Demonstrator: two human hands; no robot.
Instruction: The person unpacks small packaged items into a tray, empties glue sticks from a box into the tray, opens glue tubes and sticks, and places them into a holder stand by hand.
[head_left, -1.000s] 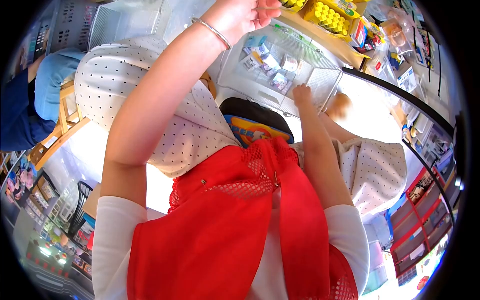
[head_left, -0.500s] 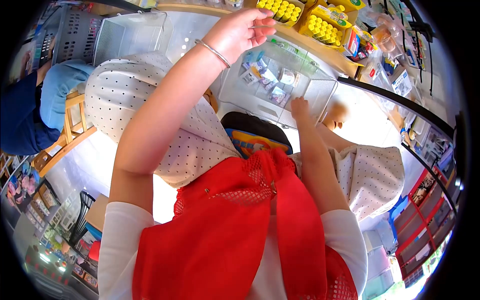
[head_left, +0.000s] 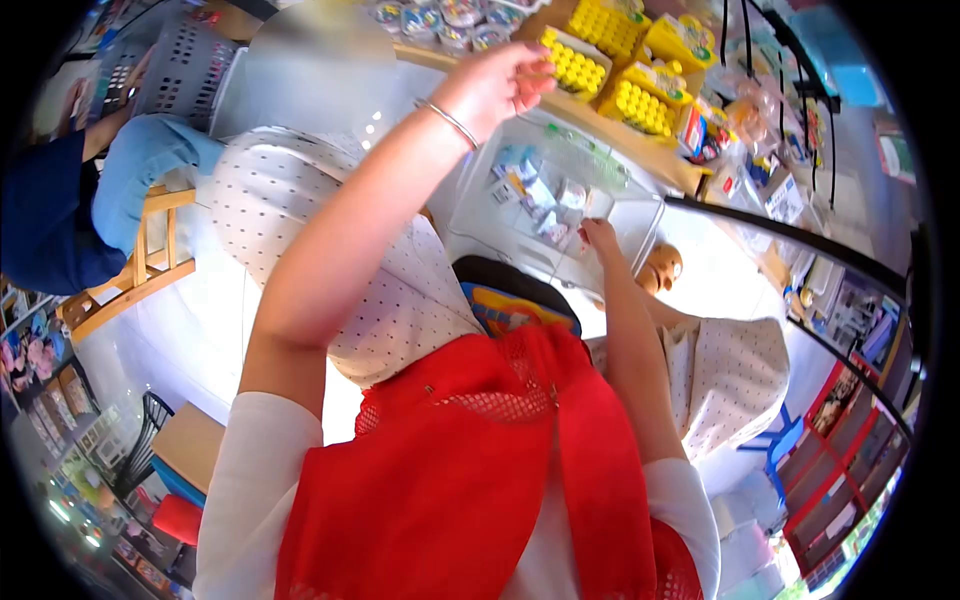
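Observation:
My left hand [head_left: 510,85], with a bracelet at its wrist, is raised beside the yellow boxes of yellow-capped items [head_left: 572,68]. Its fingers are loosely bent and apart, with nothing seen in them. Lower and to the right, my right hand [head_left: 597,236] is at the near right side of a wire mesh basket [head_left: 625,222]. Its fingers are pressed together, and what they hold, if anything, is too small to tell. Small packets [head_left: 540,195] and a round roll-like item [head_left: 572,194] lie in the basket.
A wooden shelf edge [head_left: 640,150] runs behind the basket. A black bag [head_left: 500,285] is near my lap. At the left, a person in blue [head_left: 150,175] is by a wooden stool [head_left: 155,262] and a grey crate [head_left: 185,70]. A black bar [head_left: 790,240] crosses the right.
The view has shifted, showing more of the shelf and its packs. My right hand has lifted slightly from the basket's near edge, fingers turned left. My left hand stays raised near the yellow boxes.

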